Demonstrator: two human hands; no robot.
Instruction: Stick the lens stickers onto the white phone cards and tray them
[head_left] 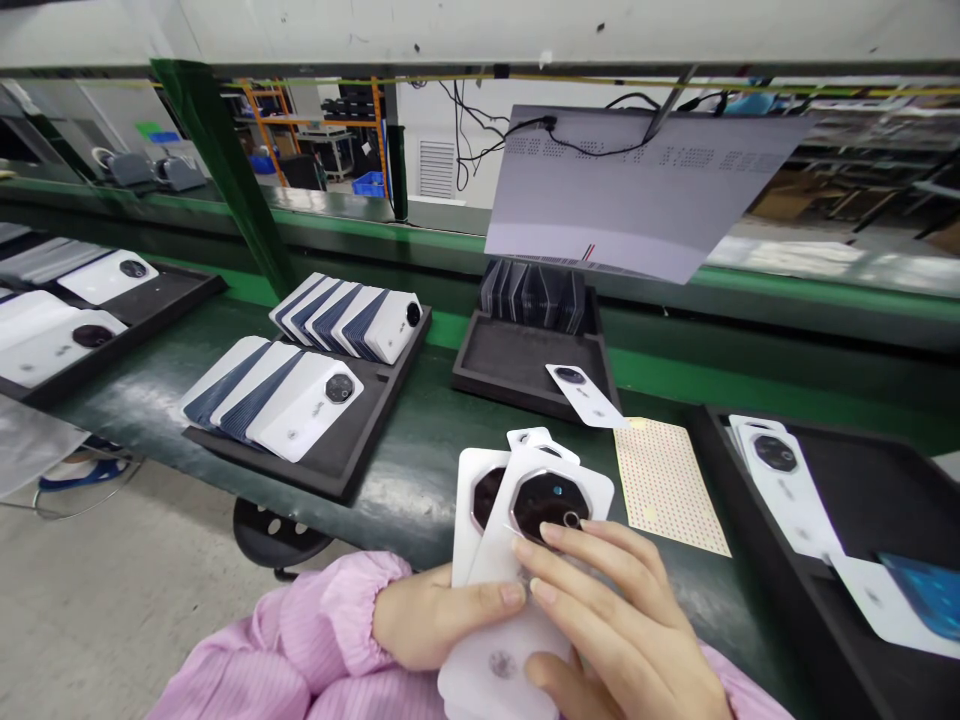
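My left hand (pixel 450 612) is closed around a small fanned stack of white phone back covers (pixel 501 560), its thumb pressing on the top one. The top cover has a large dark camera window (pixel 549 500) near its upper end and a small grey mark lower down. The edges and part of a second camera window show behind it. My right hand (pixel 626 615) lies over the right side of the stack, fingers stretched out and touching the top cover just below the camera window. The lower part of the stack is partly hidden by that hand.
Black trays with rows of white covers (pixel 307 400) stand on the green bench to the left. Ahead is a black tray (pixel 517 360) with dark sheets and one cover. A dotted yellow sheet (pixel 670 480) and another tray (pixel 870 470) lie right. A monitor (pixel 637 190) hangs above.
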